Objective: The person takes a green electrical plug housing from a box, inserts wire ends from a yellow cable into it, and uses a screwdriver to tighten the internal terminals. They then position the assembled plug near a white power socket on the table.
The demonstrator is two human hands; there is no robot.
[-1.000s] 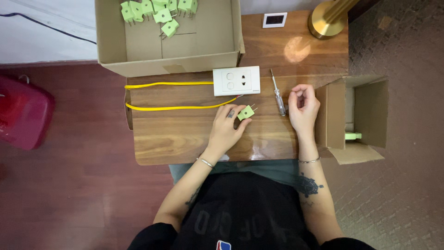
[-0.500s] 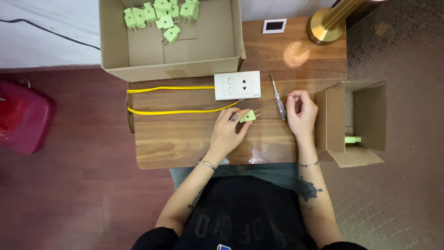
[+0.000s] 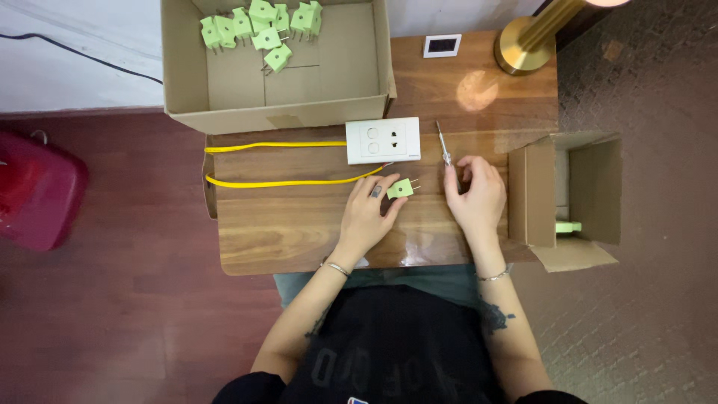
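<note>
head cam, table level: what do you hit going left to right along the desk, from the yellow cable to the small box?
yellow cable → left hand → green plug → screwdriver → right hand → small open cardboard box

There are two cardboard boxes: one big open box (image 3: 277,90) at the back edge of the surface (image 3: 299,232), and one small box (image 3: 572,198) at the right edge. About nine green plugs (image 3: 258,26) lie in the big box. One green plug (image 3: 400,188) is on the surface. There is one white socket plate (image 3: 383,140), one yellow wire (image 3: 284,182), one screwdriver (image 3: 444,150) and one gold lamp base (image 3: 523,46).
</note>
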